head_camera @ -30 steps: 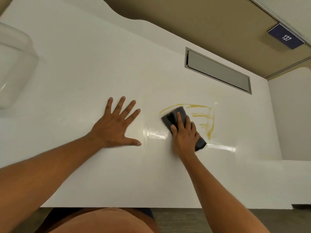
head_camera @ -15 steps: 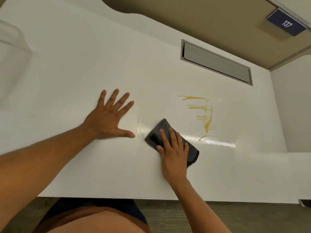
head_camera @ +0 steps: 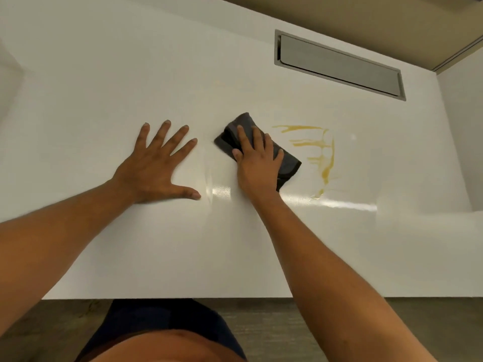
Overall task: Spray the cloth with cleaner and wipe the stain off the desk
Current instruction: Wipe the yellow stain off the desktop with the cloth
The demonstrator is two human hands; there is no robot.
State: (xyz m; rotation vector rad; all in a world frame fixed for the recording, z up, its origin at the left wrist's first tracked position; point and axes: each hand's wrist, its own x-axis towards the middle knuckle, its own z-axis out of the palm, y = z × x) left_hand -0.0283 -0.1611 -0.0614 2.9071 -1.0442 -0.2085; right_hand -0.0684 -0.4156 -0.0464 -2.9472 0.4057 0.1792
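We see the right hand (head_camera: 257, 163) pressed flat on a folded dark grey cloth (head_camera: 286, 163) on the white desk (head_camera: 104, 100), just left of the yellow stain (head_camera: 326, 152). The left hand (head_camera: 156, 168) lies spread, palm down, beside it. A metal hatch (head_camera: 339, 65) sits behind.

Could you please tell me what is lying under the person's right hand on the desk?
A folded dark grey cloth lies flat under the right hand, its ends showing beyond the fingers. The desk beneath the cloth is covered. The yellow stain lies uncovered beside it.
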